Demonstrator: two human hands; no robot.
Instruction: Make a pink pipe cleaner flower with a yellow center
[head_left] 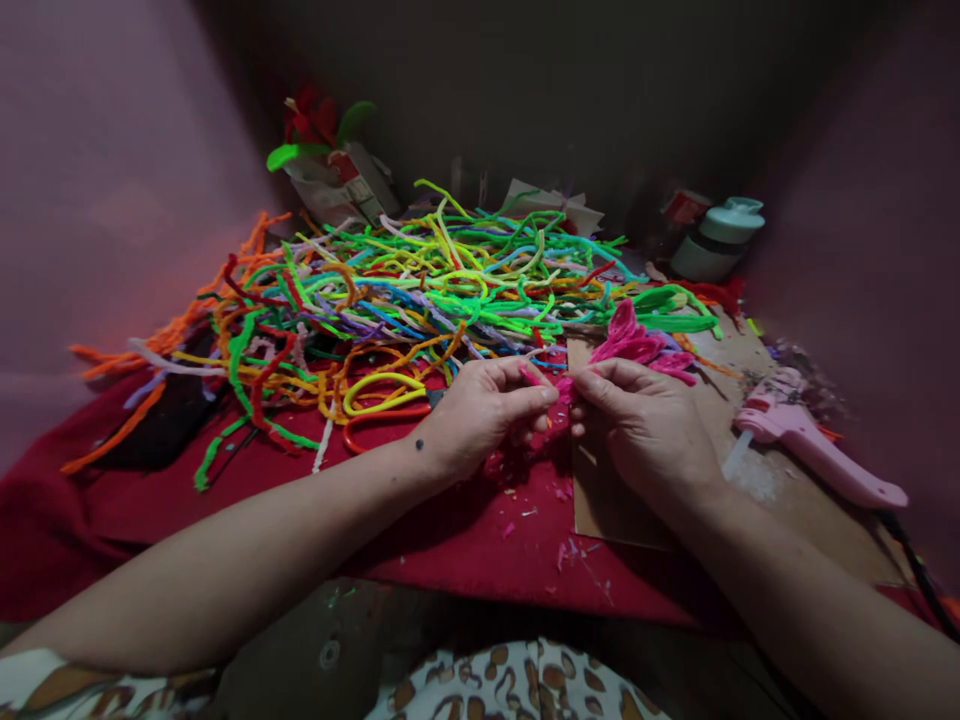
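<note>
Between my two hands is a pink pipe cleaner (564, 388), pinched close to its middle. My left hand (499, 405) is closed on one side of it, with a short pink end showing above the fingers. My right hand (637, 415) pinches the other side, thumb against forefinger. Just behind the right hand lies a looped pink pipe-cleaner flower (628, 340), partly covered by that hand. Scissors (386, 405) with yellow and red handles rest left of my left hand, their blades mostly hidden. Small pink scraps (562, 555) are scattered on the red cloth (472, 545) below.
A big heap of coloured pipe cleaners (450, 270) spreads across the back. On the right, a pink glue gun (821, 435) lies on a cardboard sheet (787, 520), its cord trailing off. A pale-blue-lidded bottle (720, 240) stands at back right; red flowers (311, 120) stand at back left.
</note>
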